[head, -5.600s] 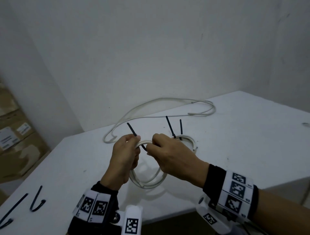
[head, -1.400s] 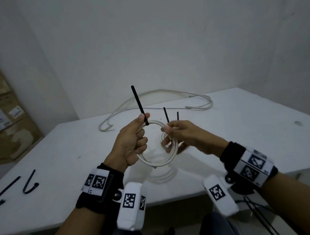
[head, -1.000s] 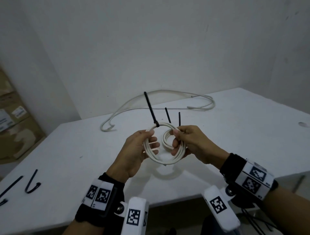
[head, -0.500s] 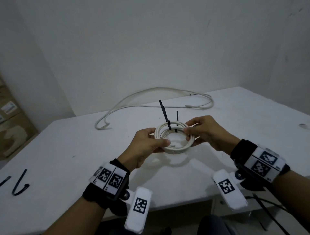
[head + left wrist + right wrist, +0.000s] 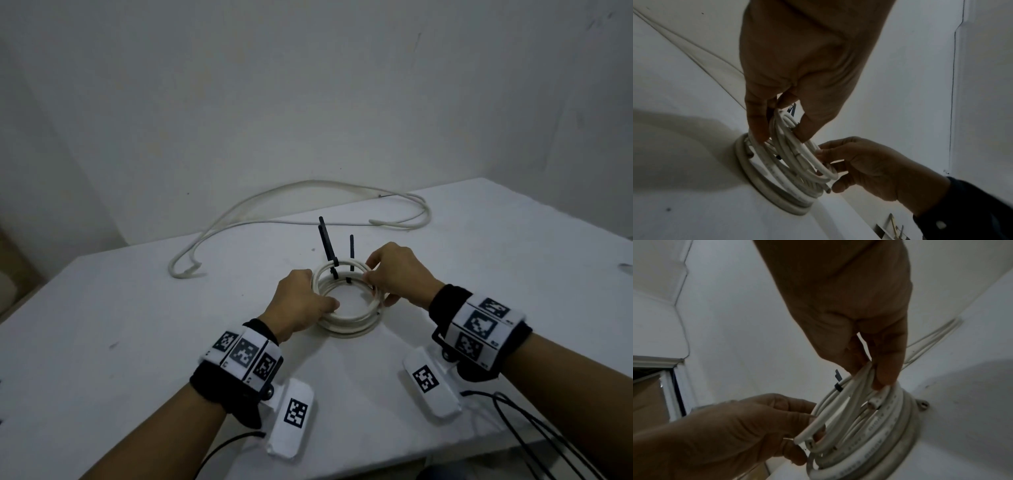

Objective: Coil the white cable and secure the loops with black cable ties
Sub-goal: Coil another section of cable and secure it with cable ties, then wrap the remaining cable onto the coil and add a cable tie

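Observation:
The white cable coil (image 5: pixel 347 323) lies nearly flat, low over the white table (image 5: pixel 137 342). My left hand (image 5: pixel 329 305) grips its left side, fingers and thumb pinching the loops (image 5: pixel 782 134). My right hand (image 5: pixel 373 281) pinches the right side, fingers curled round several strands (image 5: pixel 871 374). Two black cable ties (image 5: pixel 327 246) are cinched on the far arc of the coil, and their tails stand upright (image 5: pixel 351 253). One tie head (image 5: pixel 838 387) shows in the right wrist view. A cut cable end (image 5: pixel 872 404) pokes out inside the coil.
A second, loose white cable (image 5: pixel 308 192) sprawls in long curves along the table's far side by the wall. The table's front edge (image 5: pixel 376 469) runs just below my wrists. Black camera leads (image 5: pixel 534 438) hang at the lower right. A cardboard box (image 5: pixel 647 402) stands off to the left.
Both hands have turned the coil from upright to nearly flat and brought it down and forward to the table. The left hand shifted from the tie's tail to the coil's rim.

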`<state>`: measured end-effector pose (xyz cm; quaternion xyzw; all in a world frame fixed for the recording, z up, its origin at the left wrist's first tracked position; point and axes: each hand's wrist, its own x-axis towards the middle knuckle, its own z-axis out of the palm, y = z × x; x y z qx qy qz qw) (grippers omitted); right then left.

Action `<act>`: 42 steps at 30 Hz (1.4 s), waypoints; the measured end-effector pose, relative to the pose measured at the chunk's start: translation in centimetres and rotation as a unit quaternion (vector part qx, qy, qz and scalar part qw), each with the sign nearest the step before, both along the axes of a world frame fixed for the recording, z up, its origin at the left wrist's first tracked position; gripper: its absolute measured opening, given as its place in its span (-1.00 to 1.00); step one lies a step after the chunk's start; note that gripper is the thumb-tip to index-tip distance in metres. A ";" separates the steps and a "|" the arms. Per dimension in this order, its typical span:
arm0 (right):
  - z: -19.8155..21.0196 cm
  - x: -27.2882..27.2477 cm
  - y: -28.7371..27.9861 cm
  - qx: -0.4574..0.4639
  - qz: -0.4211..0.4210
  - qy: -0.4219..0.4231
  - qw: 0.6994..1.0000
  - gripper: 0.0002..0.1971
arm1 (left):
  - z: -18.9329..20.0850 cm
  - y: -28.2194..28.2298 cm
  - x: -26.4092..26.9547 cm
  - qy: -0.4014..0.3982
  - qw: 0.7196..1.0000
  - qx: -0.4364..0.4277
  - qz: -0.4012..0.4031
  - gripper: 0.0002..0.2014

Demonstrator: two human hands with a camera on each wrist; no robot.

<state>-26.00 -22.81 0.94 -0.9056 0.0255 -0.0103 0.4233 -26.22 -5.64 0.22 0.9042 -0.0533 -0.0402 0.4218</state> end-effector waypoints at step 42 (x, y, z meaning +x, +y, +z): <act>0.3 17.1 -8.0 -0.350 -0.031 0.096 0.931 -0.78 | 0.6 2.7 15.9 -0.086 0.987 0.136 0.003 -0.84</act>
